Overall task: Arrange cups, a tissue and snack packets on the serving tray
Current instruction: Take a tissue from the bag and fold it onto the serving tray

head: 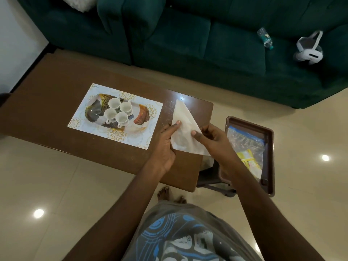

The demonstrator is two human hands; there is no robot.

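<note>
A patterned serving tray [145, 114] sits on a white placemat [84, 117] on the brown table. Several white cups [118, 111] stand clustered in its middle. Over the table's right end, a white tissue [183, 127] is folded into a triangle. My left hand [166, 146] pinches its left edge with the thumb on top. My right hand [211, 140] pinches its right edge. Snack packets in a clear zip bag [244, 146] lie in a brown plastic tray [250, 123] to the right of the table.
The brown table [47, 91] stretches left. A dark green sofa [188, 44] stands behind it, carrying a water bottle [265, 38] and a white headset [308, 49]. A dark stool [212, 178] holds the brown tray. My bare feet [171, 194] stand on the glossy tiled floor.
</note>
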